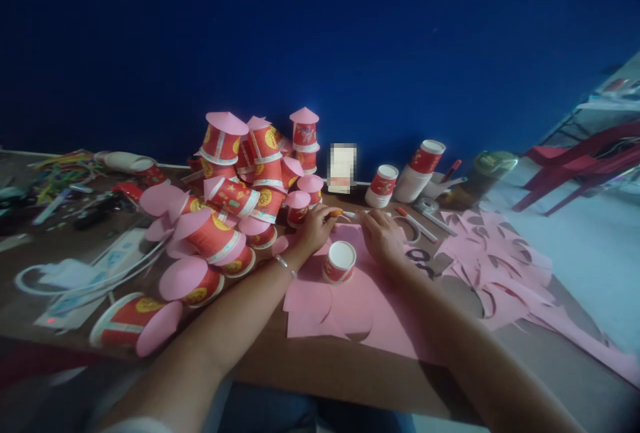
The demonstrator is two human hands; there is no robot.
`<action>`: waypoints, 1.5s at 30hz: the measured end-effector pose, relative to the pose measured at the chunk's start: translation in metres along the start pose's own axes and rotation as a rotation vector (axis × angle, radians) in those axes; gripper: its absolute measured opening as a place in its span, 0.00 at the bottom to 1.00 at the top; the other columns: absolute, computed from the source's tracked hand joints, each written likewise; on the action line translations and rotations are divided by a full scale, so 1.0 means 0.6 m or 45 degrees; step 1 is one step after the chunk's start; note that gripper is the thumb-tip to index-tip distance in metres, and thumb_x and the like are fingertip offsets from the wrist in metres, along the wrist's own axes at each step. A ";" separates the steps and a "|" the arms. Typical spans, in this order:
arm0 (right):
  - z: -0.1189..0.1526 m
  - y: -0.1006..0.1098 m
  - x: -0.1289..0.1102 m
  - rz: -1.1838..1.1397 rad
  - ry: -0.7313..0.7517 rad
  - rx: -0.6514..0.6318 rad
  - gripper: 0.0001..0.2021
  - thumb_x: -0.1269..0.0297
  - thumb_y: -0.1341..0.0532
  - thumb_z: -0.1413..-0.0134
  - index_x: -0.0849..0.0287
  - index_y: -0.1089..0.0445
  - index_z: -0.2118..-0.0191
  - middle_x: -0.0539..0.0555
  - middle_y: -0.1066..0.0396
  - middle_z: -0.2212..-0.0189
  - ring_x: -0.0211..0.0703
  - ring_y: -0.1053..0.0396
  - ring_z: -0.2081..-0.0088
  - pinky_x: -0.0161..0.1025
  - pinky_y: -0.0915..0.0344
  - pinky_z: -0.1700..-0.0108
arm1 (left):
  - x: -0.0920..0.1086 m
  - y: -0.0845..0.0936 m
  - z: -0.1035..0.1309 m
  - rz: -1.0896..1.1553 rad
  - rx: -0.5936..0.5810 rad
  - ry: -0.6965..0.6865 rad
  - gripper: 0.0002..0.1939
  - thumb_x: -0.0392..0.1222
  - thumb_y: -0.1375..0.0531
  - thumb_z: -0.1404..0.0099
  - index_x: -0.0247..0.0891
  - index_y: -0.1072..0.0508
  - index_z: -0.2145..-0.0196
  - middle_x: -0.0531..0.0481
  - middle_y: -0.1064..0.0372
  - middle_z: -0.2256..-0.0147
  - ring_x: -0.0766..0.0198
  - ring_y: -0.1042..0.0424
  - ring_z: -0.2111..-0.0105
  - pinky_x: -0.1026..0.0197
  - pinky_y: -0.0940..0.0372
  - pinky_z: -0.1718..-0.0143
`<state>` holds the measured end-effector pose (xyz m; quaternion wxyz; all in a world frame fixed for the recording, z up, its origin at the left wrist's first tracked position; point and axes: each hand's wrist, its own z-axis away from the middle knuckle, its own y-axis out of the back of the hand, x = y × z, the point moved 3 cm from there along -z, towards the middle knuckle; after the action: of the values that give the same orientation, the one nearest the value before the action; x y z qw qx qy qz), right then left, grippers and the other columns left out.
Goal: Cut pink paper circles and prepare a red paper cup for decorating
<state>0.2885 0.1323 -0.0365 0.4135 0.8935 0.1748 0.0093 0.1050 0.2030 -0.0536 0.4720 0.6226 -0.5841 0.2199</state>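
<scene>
My left hand (pixel 318 228) is closed around a slim glue stick or pen (pixel 339 213) with an orange end, whose exact kind is too small to tell. Opposite it, my right hand (pixel 382 232) has its fingers bent together near the white end of that object; what they pinch is hidden. Between my wrists an upright red and white paper cup (pixel 340 262) stands on pink paper sheets (pixel 385 313). A round cut-out lies among the sheets, left of the cup.
Red cups with pink cone tops (pixel 225 194) are piled at left, beside a power strip (pixel 95 273). Stacked cups (pixel 421 166), a tape roll (pixel 407 229), black-handled scissors (pixel 419 258) and pink scraps (pixel 500 260) lie at right.
</scene>
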 end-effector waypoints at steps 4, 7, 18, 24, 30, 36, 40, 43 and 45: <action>-0.002 -0.003 0.007 0.078 0.040 -0.012 0.14 0.64 0.47 0.27 0.55 0.23 0.49 0.57 0.25 0.63 0.48 0.33 0.61 0.43 0.43 0.61 | -0.002 0.001 0.000 -0.084 -0.018 -0.034 0.10 0.37 0.40 0.31 0.42 0.19 0.57 0.45 0.26 0.60 0.56 0.28 0.57 0.54 0.35 0.51; -0.003 -0.002 0.008 0.103 0.103 -0.016 0.14 0.65 0.46 0.27 0.55 0.23 0.48 0.58 0.25 0.61 0.49 0.34 0.59 0.44 0.44 0.59 | -0.003 0.000 0.000 -0.118 -0.061 -0.059 0.11 0.35 0.40 0.32 0.41 0.18 0.56 0.45 0.27 0.59 0.55 0.28 0.56 0.53 0.35 0.49; -0.005 -0.004 0.025 -0.114 0.160 -0.054 0.13 0.64 0.45 0.28 0.55 0.22 0.49 0.59 0.25 0.59 0.51 0.33 0.56 0.44 0.38 0.55 | -0.005 -0.016 0.000 -0.075 -0.232 -0.091 0.17 0.30 0.42 0.34 0.44 0.18 0.55 0.46 0.30 0.61 0.58 0.29 0.57 0.54 0.31 0.52; -0.004 -0.023 0.025 -0.286 0.064 -0.046 0.14 0.61 0.45 0.28 0.56 0.22 0.53 0.58 0.26 0.63 0.49 0.31 0.60 0.44 0.36 0.57 | -0.005 -0.019 0.000 -0.043 -0.296 -0.105 0.16 0.33 0.41 0.33 0.44 0.18 0.53 0.46 0.29 0.60 0.58 0.28 0.58 0.55 0.31 0.52; -0.008 -0.020 0.028 -0.273 0.060 -0.077 0.14 0.59 0.45 0.28 0.55 0.22 0.54 0.57 0.25 0.64 0.49 0.30 0.61 0.44 0.36 0.58 | -0.003 -0.017 -0.001 -0.008 -0.316 -0.122 0.12 0.38 0.39 0.33 0.43 0.19 0.54 0.45 0.26 0.59 0.57 0.27 0.57 0.54 0.30 0.52; -0.016 -0.003 0.035 -0.263 0.140 -0.125 0.12 0.60 0.42 0.29 0.56 0.22 0.55 0.57 0.23 0.62 0.51 0.29 0.58 0.45 0.39 0.56 | -0.004 -0.026 -0.004 0.007 -0.320 -0.139 0.06 0.44 0.37 0.34 0.45 0.20 0.61 0.45 0.24 0.62 0.55 0.27 0.61 0.52 0.30 0.52; -0.019 -0.001 0.041 -0.320 0.115 -0.143 0.12 0.59 0.43 0.29 0.55 0.22 0.56 0.56 0.22 0.63 0.50 0.28 0.58 0.44 0.40 0.56 | 0.000 -0.027 -0.003 0.015 -0.391 -0.129 0.09 0.38 0.39 0.34 0.45 0.19 0.59 0.45 0.23 0.61 0.54 0.28 0.60 0.51 0.32 0.50; -0.017 -0.006 0.041 -0.335 0.084 -0.158 0.12 0.58 0.42 0.29 0.55 0.21 0.57 0.56 0.22 0.64 0.49 0.28 0.60 0.44 0.39 0.56 | 0.002 -0.026 -0.003 -0.003 -0.434 -0.133 0.09 0.35 0.39 0.35 0.45 0.20 0.62 0.46 0.25 0.65 0.55 0.28 0.63 0.52 0.33 0.51; -0.014 -0.011 0.039 -0.306 0.070 -0.156 0.12 0.59 0.41 0.29 0.55 0.21 0.56 0.56 0.22 0.64 0.48 0.27 0.60 0.44 0.39 0.56 | 0.001 -0.027 -0.004 -0.068 -0.439 -0.190 0.08 0.35 0.40 0.35 0.44 0.20 0.63 0.46 0.26 0.66 0.55 0.29 0.65 0.53 0.32 0.53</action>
<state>0.3069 0.1501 -0.0388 0.4605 0.8386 0.2910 -0.0052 0.1211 0.2028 -0.0572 0.5328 0.5622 -0.6299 0.0574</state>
